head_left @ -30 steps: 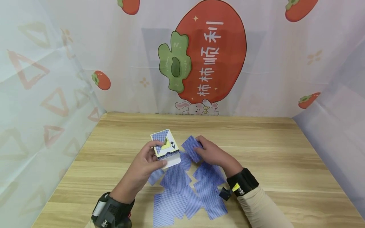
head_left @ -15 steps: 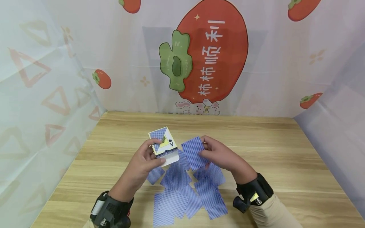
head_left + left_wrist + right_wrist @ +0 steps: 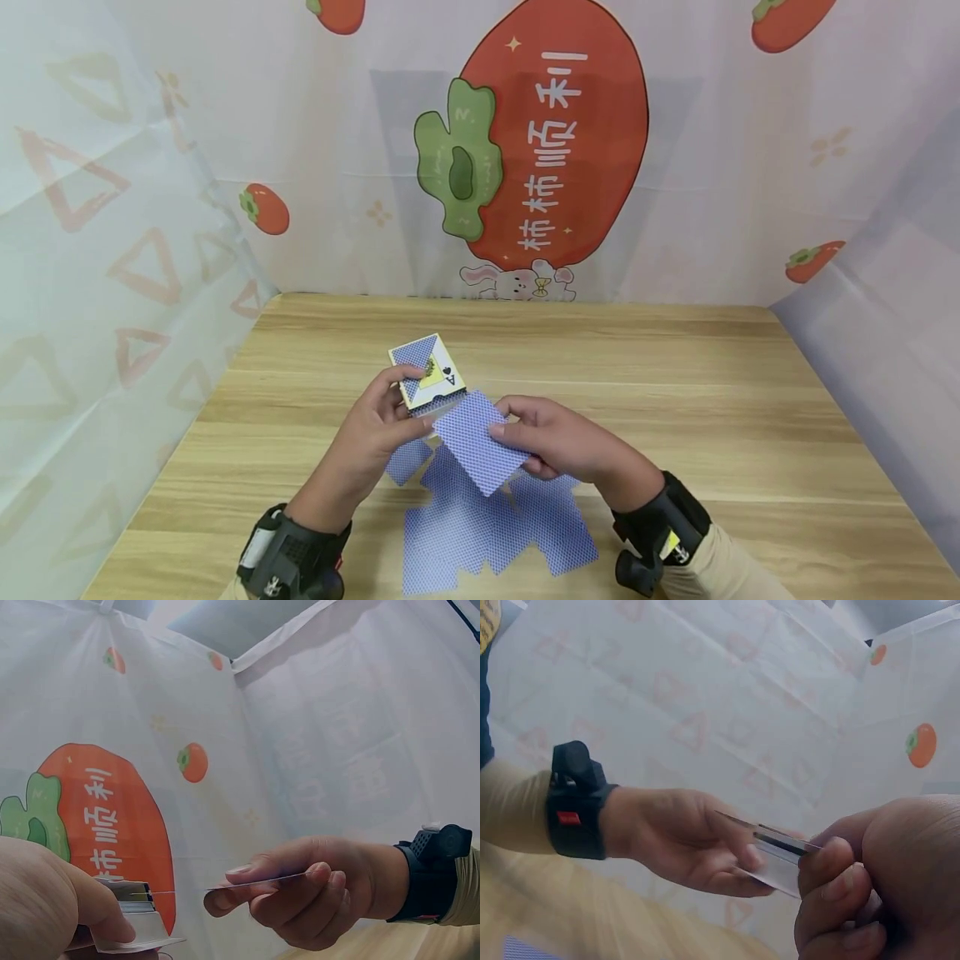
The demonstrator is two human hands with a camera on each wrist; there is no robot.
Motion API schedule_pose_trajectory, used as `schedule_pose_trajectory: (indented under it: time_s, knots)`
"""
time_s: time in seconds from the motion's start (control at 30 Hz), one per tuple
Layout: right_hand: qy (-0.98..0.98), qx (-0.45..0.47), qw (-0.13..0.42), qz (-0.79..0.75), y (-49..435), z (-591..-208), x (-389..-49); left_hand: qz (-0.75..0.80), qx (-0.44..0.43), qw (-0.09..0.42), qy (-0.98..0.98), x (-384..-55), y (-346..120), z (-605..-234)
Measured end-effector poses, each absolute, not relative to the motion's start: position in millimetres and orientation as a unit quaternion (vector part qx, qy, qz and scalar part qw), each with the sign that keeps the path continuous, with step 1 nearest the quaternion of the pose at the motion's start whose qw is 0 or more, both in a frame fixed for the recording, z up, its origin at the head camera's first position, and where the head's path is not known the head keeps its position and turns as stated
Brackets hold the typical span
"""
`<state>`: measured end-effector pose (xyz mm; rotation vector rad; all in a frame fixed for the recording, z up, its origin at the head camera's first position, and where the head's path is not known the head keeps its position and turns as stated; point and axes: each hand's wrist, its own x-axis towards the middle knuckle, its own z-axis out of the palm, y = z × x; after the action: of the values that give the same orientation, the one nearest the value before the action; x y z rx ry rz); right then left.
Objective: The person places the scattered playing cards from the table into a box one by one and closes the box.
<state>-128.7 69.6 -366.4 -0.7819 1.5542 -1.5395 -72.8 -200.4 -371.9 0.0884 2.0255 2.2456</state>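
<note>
My left hand (image 3: 371, 437) grips a small playing-card box (image 3: 433, 367) with an ace design on its face. The box's flap end points toward me, and cards show inside its mouth in the left wrist view, where the thumb rests on the white flap (image 3: 135, 930). Between thumb and fingers of my right hand (image 3: 566, 442) is a blue-backed playing card (image 3: 476, 442). In the head view this card overlaps the flap end of the box. The left wrist view shows the card (image 3: 262, 883) held nearly level, edge toward the camera, close to the box mouth.
Several blue-backed cards (image 3: 457, 533) lie overlapping, face down, on the wooden table (image 3: 720, 392) below my hands. One card (image 3: 408, 462) lies at the left of the spread. Printed fabric (image 3: 330, 125) stands around the table's back and sides.
My right hand first drew back slightly to the right with the card, then brought it down and left to the box's flap end. The left hand and box have barely moved.
</note>
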Motion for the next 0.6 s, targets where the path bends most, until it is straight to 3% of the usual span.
schedule_pose_trajectory:
  time_s: [0.6]
  knots:
    - [0.544, -0.355, 0.434, -0.625, 60.2, -370.9, -121.7, 0.753, 0.053, 0.046, 0.655, -74.1, -198.5, -376.6]
